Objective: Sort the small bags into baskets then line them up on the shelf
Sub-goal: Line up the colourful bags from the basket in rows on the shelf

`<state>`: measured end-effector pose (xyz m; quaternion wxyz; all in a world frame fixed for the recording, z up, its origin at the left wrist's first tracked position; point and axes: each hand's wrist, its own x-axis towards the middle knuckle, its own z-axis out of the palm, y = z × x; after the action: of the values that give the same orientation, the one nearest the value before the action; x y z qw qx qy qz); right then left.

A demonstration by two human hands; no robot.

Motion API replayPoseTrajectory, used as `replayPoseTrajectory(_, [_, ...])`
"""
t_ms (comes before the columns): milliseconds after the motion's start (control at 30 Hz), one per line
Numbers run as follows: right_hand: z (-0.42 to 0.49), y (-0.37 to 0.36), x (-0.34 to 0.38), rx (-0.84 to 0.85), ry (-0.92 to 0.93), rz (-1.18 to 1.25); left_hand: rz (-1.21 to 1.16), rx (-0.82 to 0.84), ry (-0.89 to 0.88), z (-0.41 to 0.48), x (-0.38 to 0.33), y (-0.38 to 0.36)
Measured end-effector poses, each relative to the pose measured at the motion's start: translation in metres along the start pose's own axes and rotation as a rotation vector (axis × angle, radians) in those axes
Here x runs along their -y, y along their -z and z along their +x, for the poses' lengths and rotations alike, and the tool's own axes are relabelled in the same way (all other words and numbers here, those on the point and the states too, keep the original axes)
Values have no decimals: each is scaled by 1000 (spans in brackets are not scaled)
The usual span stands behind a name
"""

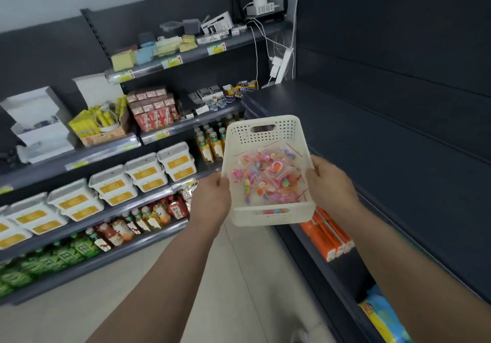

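The widest open room I see is on the dark shelf (372,140) to the right. Its flat top lies bare just beyond the basket (265,133), which is gripped between the left hand (211,196) and the right hand (329,183). At that shelf's far end a power strip (283,62) and hanging cables (256,50) crowd the corner. To the left, juice bottles (211,144) and white tubs (144,174) fill the racks. Below, the floor aisle (225,276) lies open, and orange boxes (328,236) pack the lower right tier.

I note the basket (282,136) is cream plastic, matt, its far wall perforated. The small bags (268,180) inside are clear glossy film. The right shelf (358,135) looks dark matt painted metal; the floor (249,276) smooth, faintly shiny.
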<state>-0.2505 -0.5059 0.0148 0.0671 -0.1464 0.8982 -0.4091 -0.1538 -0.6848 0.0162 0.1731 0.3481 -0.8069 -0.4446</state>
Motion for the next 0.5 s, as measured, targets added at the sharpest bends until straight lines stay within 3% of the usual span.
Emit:
replayPoseTrajectory(300, [169, -15, 46, -25, -44, -13, 37, 19, -36, 179, -42, -21])
replayPoseTrajectory(500, [255, -31, 63, -99, -110, 10, 36, 124, -93, 289, -62, -42])
